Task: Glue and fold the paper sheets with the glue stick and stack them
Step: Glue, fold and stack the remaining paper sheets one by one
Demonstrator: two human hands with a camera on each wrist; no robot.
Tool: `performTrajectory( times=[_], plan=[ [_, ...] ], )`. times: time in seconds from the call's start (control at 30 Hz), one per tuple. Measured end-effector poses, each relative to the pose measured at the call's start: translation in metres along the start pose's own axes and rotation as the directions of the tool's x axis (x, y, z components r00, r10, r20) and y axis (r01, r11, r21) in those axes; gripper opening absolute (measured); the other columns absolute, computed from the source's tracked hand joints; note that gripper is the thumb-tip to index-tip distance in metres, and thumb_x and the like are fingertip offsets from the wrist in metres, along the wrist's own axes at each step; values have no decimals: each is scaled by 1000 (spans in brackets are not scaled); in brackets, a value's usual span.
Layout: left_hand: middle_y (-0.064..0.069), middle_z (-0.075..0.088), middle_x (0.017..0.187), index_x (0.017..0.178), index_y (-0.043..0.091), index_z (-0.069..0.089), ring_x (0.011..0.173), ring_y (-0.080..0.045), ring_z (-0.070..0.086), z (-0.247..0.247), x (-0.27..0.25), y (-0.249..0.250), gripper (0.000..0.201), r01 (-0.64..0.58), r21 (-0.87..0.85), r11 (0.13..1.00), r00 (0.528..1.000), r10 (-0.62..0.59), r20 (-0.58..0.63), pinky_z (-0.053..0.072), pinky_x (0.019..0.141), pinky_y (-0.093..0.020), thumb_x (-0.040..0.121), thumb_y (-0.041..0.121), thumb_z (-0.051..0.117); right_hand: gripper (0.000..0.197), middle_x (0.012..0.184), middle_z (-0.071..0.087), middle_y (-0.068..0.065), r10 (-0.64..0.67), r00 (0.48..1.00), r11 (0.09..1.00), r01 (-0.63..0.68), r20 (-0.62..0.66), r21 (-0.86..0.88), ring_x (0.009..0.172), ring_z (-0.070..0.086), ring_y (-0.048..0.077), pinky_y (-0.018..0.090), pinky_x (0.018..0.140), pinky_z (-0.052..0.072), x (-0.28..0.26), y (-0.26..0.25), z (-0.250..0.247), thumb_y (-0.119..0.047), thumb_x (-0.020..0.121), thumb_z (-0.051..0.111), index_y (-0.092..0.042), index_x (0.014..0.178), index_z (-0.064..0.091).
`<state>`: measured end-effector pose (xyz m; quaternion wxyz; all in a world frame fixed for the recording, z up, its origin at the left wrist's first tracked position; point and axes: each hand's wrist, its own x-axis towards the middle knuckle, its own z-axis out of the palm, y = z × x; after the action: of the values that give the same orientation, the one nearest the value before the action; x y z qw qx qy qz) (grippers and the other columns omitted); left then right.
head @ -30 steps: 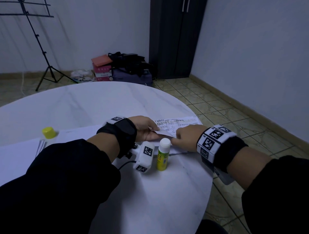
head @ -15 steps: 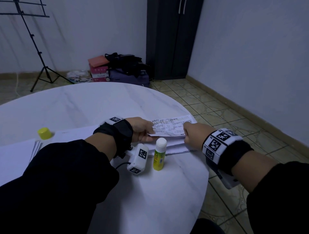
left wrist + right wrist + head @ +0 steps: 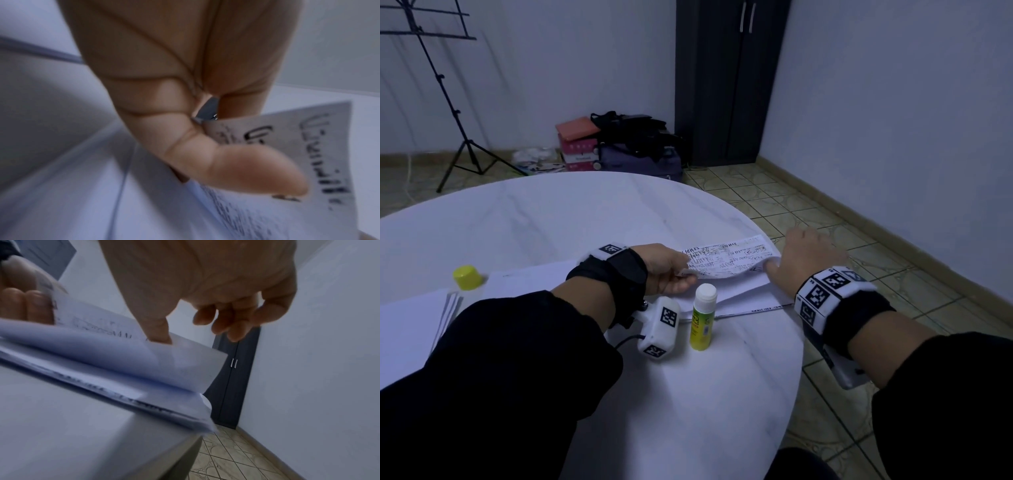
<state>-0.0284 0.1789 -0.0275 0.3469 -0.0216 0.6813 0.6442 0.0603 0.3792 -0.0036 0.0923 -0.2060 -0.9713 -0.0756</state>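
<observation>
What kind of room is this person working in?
Probably a spare room in a home, not a workshop: a round white table on a tiled floor, a dark wardrobe in the corner, and a music stand beside boxes and bags.

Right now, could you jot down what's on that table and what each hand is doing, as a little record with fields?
Surface: round white table
Folded sheet: printed paper, curled over, not flat
Left hand: pinches the sheet's left end, thumb on top
Right hand: thumb presses the sheet's right end, fingers loose over the table's edge
Glue stick: upright, cap off, near the left hand
Yellow cap: lies apart, far left
Other sheets: flat at left
</observation>
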Motion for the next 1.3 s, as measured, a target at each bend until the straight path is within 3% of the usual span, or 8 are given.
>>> performTrajectory(
  times=[0.13, 0.37, 0.67, 0.8, 0.97, 1.1, 1.2, 1.3],
  plan=[
    [-7, 58, 45, 83, 2, 50, 38, -11, 60, -1, 2, -1, 16, 28, -45, 999, 1000, -28, 7, 50, 37, -20, 98, 4, 46, 39, 88, 65, 3, -127, 987, 992, 127, 98, 10, 74, 51, 23, 28, 67, 35, -3, -3, -5, -46, 94, 38, -17, 86, 63],
    [-7, 57, 45, 81, 1, 49, 37, -11, 59, -3, 3, -1, 18, 30, -70, 997, 999, -29, 15, 49, 37, -18, 98, 2, 44, 32, 94, 55, 5, -540, 832, 837, 515, 127, 182, 103, 54, 28, 27, 76, 37, -10, -13, 21, -24, 92, 39, -19, 79, 67],
    [-6, 55, 43, 89, 5, 50, 34, -9, 54, -2, 0, -2, 14, 7, 20, 1000, 1000, -7, 13, 42, 33, -14, 99, 3, 41, 61, 144, 39, 11, -317, 819, 948, 265, 478, 176, 126, 45, 31, 37, 102, 39, -13, -20, 16, -22, 92, 42, -26, 148, 19],
    [-6, 55, 42, 110, 13, 45, 33, -9, 52, -4, -2, -3, 24, 10, 70, 997, 1000, -11, 13, 38, 32, -13, 95, -5, 39, 29, 131, 51, 15, -191, 812, 980, 190, 551, 59, 109, 53, 26, 29, 82, 39, -7, -22, 9, -21, 96, 45, -9, 122, 49],
    [-8, 53, 67, 115, 16, 49, 32, -9, 47, -11, -8, 7, 38, -57, 183, 982, 997, 67, -50, 30, 35, -10, 88, -10, 46, 43, 127, 56, 10, -203, 841, 979, 167, 502, 117, 116, 54, 29, 32, 90, 43, -2, -17, 16, -28, 85, 56, -14, 126, 55],
    [-11, 55, 99, 98, 19, 58, 67, -20, 55, -27, -19, 14, 32, -108, 141, 984, 984, 127, -127, 45, 52, -23, 84, -9, 50, 32, 126, 50, 7, -204, 832, 971, 238, 515, -1, 116, 49, 26, 30, 99, 41, -4, -21, 9, -24, 89, 53, -20, 121, 56],
    [-11, 60, 101, 108, 15, 51, 75, -23, 61, -35, -34, 12, 36, -162, 43, 986, 968, 167, -186, 56, 54, -32, 88, -14, 43, 1, 97, 52, 6, -233, 821, 963, 268, 521, 7, 91, 50, 24, 25, 80, 42, -9, -23, 1, -22, 91, 53, -22, 91, 52],
    [-15, 54, 123, 135, 7, 39, 74, -24, 60, -43, -54, 7, 52, -230, 40, 972, 936, 232, -264, 56, 46, -30, 89, -15, 41, 45, 123, 55, 6, -214, 859, 973, 144, 465, 181, 114, 52, 24, 27, 92, 43, -17, -17, 0, -29, 84, 66, -19, 126, 51]
  ],
)
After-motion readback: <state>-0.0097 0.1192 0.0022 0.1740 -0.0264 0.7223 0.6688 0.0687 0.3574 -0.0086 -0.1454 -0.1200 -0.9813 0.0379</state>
